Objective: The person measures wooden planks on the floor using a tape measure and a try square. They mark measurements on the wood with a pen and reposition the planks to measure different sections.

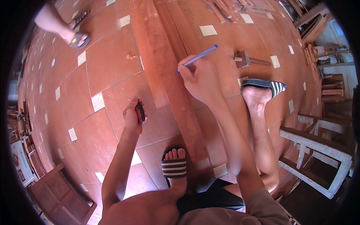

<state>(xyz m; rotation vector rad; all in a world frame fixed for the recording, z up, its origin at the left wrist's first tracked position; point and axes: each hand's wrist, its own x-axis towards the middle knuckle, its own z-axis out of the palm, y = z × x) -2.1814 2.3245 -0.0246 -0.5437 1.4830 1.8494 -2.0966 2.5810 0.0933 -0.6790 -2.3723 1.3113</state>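
a reddish wooden beam (176, 99) stretches away lengthwise; the right hand (198, 78), nearer, is at its right edge, the left hand (130, 115) apart on its left; the right pinches a blue pen (202, 54), tip by the beam, the left grips a small dark object (140, 112).

One blue pen (202, 54) is counted. Right of the pen, one mallet-shaped tool (245, 60) and one whitish wooden frame (318, 145) are recorded; at its lower left, one dark handheld object (140, 111) is noted. Two striped slides (174, 168) are counted below it, and two sandals (78, 39) to its left.
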